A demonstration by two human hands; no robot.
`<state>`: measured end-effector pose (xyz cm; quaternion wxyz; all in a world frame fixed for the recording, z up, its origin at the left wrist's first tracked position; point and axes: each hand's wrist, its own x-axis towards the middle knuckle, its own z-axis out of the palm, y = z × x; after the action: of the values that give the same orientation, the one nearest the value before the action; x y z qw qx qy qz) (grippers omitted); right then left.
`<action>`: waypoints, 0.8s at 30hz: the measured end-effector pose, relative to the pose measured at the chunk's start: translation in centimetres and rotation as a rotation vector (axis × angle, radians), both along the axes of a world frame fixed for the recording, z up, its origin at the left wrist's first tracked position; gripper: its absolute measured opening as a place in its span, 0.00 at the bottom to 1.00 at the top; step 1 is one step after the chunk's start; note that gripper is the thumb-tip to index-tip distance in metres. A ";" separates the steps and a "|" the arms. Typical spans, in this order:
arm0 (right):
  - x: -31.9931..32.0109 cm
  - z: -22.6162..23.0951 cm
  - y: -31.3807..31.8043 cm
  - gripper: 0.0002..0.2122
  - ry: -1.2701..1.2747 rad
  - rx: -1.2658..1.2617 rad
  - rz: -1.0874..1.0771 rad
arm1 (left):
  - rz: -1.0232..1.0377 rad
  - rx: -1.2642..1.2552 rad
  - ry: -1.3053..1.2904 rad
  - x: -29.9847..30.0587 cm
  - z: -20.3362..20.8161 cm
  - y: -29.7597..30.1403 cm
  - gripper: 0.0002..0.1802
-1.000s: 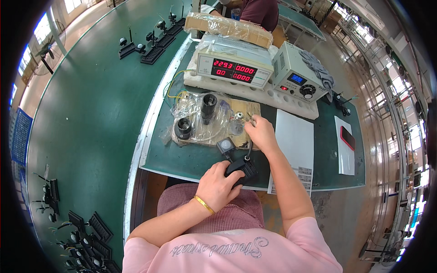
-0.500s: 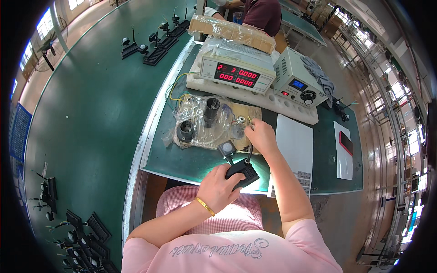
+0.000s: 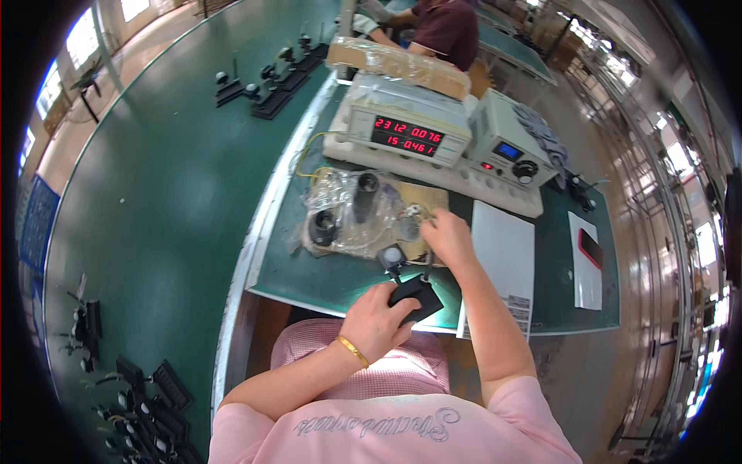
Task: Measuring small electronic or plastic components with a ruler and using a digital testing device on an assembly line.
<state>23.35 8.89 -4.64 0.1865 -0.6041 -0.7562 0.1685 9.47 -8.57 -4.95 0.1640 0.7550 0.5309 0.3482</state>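
A small black LED floodlight (image 3: 418, 297) is gripped by my left hand (image 3: 379, 319) at the near table edge, its light glowing onto the green surface beneath. A square motion sensor (image 3: 392, 257) with a pale dome stands off its far side. From the lamp a dark cable (image 3: 429, 267) runs up to my right hand (image 3: 448, 236), whose closed fingers pinch the cable end at the wooden test board (image 3: 421, 197). The contact under those fingertips is hidden. Black lamp sockets (image 3: 365, 185) wrapped in clear plastic sit on the board, left of my right hand.
A power meter (image 3: 406, 135) with lit red digits and a grey power supply (image 3: 510, 147) stand behind the board on foam. White paper (image 3: 501, 255) and a red-edged phone (image 3: 590, 246) lie rightward. More floodlights (image 3: 147, 402) rest on the left table. A co-worker (image 3: 448, 27) sits beyond.
The meter's red readings have risen from mostly zeros to higher values. My hands keep their hold on the lamp and cable; the whole view has shifted slightly.
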 end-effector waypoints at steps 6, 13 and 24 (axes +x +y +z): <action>0.1 5.4 -5.5 0.15 0.461 -0.079 0.066 | -0.040 0.030 -0.073 -2.8 1.3 -3.4 0.20; 0.8 4.8 -7.5 0.10 1.462 -0.424 -0.072 | 0.367 -0.001 -0.007 -10.3 2.4 -10.5 0.18; -0.3 -1.5 -9.9 0.08 1.200 -0.561 -0.091 | 1.654 -0.662 0.363 -32.5 -0.8 -22.4 0.28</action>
<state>23.03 -0.99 -6.11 0.4177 -0.4627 -0.4223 0.6581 -23.02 -31.00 -5.77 -0.0161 0.0907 0.9939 0.0601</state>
